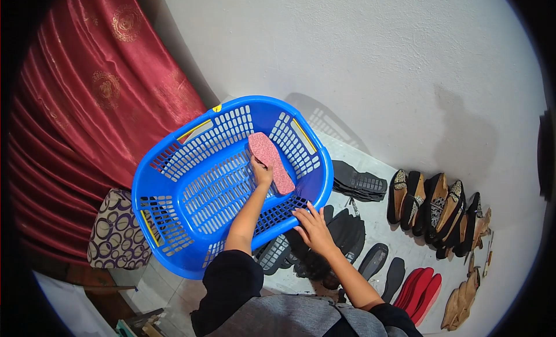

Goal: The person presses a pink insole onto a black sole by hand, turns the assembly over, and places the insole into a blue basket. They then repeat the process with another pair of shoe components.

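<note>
Centre of frame: blue basket (174,221), tilted on the floor.
Left hand (262,173): closed on pink insole (271,162), inside the basket.
Right hand (313,228): open, fingers spread on basket rim beside black soles (347,230).
Risk: the basket could tip if the rim hand slips.

A laundry basket (191,180) stands on the floor (399,250), tilted, against a curtain (87,105) on its left. An insole (271,163) lies inside it under the left hand (262,172). The right hand (313,227) rests on the basket's near rim. A pile of soles (347,233) lies right of the basket. Finished shoes (440,212) line up further right along the wall (376,59). A cushion (119,233) sits below the basket's left corner.
</note>
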`<action>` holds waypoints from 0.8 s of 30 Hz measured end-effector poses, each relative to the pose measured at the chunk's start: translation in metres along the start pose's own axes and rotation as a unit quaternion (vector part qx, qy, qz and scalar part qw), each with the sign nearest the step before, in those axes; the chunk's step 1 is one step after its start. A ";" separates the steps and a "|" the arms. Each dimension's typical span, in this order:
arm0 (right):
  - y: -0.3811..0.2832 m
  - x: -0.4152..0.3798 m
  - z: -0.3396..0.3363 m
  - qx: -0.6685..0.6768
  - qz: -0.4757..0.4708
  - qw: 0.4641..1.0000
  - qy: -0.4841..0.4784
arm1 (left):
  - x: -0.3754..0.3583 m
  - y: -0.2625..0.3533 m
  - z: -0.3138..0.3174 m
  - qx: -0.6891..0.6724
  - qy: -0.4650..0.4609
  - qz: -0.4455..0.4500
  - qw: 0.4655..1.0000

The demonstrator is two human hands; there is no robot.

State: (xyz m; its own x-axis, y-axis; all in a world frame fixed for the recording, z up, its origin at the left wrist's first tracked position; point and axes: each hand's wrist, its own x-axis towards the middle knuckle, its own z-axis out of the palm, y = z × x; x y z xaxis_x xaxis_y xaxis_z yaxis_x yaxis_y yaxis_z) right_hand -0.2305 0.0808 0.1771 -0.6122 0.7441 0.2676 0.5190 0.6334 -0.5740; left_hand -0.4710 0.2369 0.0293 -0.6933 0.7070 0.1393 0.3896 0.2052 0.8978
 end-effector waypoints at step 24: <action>0.002 0.017 0.000 -0.002 -0.021 1.000 0.009 | 0.006 0.031 -0.014 0.192 -0.085 -0.097 0.973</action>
State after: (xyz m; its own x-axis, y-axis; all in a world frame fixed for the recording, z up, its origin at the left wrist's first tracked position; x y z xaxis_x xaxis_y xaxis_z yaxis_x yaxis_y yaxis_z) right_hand -0.2400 0.0943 0.1807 -0.6232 0.7198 0.3056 0.4948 0.6656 -0.5587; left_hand -0.4715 0.2375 0.0636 -0.6787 0.7250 -0.1173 0.4826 0.5607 0.6729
